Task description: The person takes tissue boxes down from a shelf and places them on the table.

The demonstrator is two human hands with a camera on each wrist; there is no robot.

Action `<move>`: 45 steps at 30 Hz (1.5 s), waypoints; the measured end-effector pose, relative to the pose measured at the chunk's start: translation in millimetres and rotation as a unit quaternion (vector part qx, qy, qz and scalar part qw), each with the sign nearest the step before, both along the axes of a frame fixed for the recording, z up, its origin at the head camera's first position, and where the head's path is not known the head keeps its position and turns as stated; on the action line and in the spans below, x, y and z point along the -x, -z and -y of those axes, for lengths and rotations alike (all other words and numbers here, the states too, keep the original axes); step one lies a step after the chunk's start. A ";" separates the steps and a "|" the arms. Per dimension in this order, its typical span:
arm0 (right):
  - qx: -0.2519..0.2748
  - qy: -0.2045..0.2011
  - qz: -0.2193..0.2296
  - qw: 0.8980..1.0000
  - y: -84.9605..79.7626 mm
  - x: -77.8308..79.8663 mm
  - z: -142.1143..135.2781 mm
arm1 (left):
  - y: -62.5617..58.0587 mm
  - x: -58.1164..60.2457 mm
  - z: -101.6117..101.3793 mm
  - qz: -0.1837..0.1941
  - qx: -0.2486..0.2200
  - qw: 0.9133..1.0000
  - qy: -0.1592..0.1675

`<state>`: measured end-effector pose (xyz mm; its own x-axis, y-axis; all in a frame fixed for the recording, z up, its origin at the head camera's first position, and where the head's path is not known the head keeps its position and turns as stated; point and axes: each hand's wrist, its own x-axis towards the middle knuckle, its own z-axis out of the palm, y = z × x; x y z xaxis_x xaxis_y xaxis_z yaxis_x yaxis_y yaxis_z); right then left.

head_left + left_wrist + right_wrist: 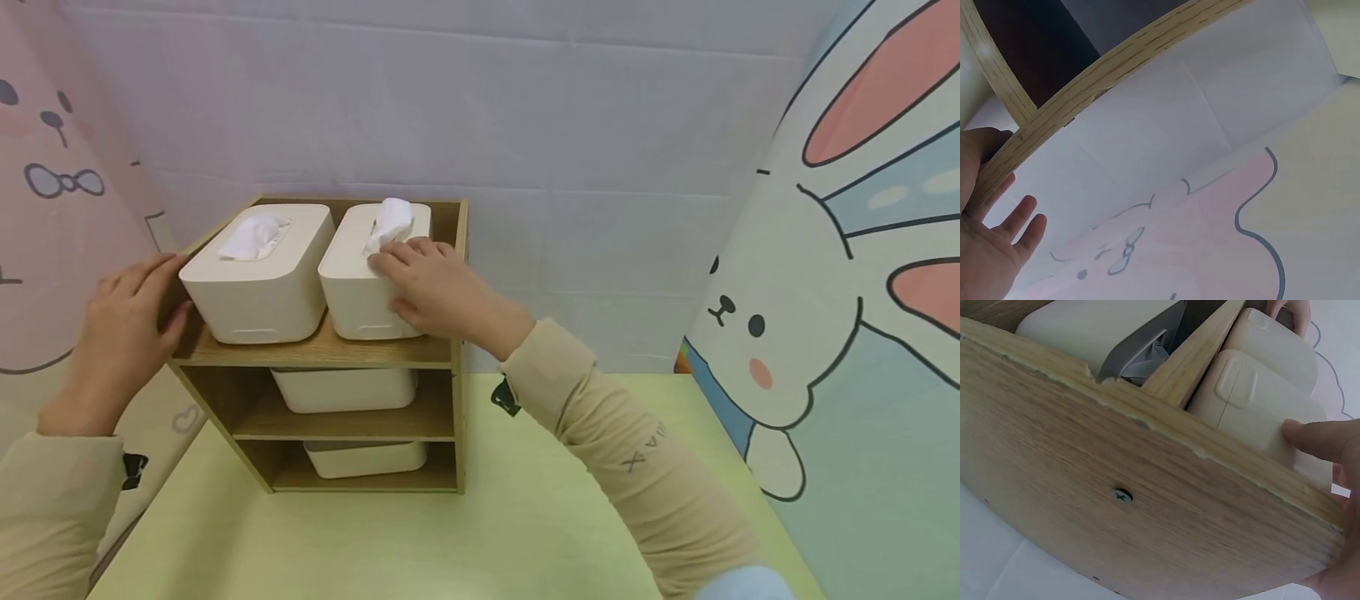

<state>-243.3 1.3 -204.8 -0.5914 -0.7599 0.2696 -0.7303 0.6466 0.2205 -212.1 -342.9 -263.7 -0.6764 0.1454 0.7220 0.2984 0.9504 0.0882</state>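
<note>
Two white tissue boxes stand side by side in the top tier of a small wooden shelf (322,357), a tissue sticking out of each. My right hand (453,292) lies over the front of the right tissue box (351,292), fingers on its lid beside the tissue (393,221). In the right wrist view, the thumb (1316,439) presses the front of that box (1260,403). At the shelf's left side, my left hand (127,325) grips the side panel (1097,90), thumb inside and fingers outside. It is close to the left tissue box (255,310).
White bins sit on the middle (345,390) and bottom (367,460) tiers. The shelf stands on a pale green table (495,517) against a plain white backdrop (570,167). Cartoon-printed sheets hang at the left (67,267) and right (862,467).
</note>
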 end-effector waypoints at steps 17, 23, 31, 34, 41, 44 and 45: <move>0.008 -0.011 0.020 1.000 1.5 0.9 6.7 | 4.9 -1.4 2.4 -0.012 0.005 1.000 -0.016; 0.008 -0.012 0.012 1.000 2.2 1.5 9.3 | 5.8 -1.2 2.7 -0.013 0.003 1.000 -0.015; 0.001 -0.009 0.007 1.000 1.5 2.0 9.9 | 7.8 0.8 2.7 -0.014 -0.004 1.000 -0.013; 0.001 -0.010 0.009 1.000 1.3 2.4 9.5 | 8.3 1.2 3.0 -0.018 -0.003 1.000 -0.013; 0.001 -0.017 0.009 1.000 1.2 3.6 7.9 | 8.3 2.3 3.4 -0.027 0.001 1.000 -0.012; 0.004 -0.018 0.011 1.000 1.3 3.9 7.4 | 8.5 3.2 3.5 -0.026 0.001 1.000 -0.013; 0.004 -0.018 0.011 1.000 1.3 4.1 7.3 | 8.5 3.4 3.5 -0.026 0.002 1.000 -0.013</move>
<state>-247.3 -5.9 -206.1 -0.5702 -0.7782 0.2631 -0.7573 0.6221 0.1988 -215.5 -346.4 -272.2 -0.6411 0.1309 0.7563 0.2780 0.9580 0.0699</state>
